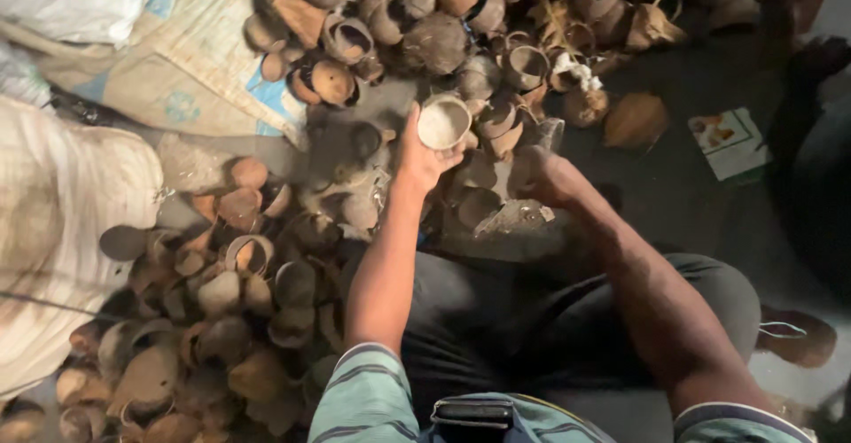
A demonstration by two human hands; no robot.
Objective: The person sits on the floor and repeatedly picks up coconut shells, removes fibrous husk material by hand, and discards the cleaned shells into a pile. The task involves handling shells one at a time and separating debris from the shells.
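My left hand (417,155) holds a half coconut shell (443,122) with its pale inside facing up, raised over the pile in front of me. My right hand (542,175) is closed around the handle of a metal blade (550,133) that sticks up just right of the shell. The blade's tip stands beside the shell's rim; whether they touch I cannot tell. Broken brown shell pieces (483,204) lie under both hands.
A large heap of empty coconut shells (222,292) fills the floor at left and another heap (461,18) runs along the top. Woven sacks (177,53) and a white sack (62,221) lie at left. A small printed packet (729,142) lies on the dark floor at right.
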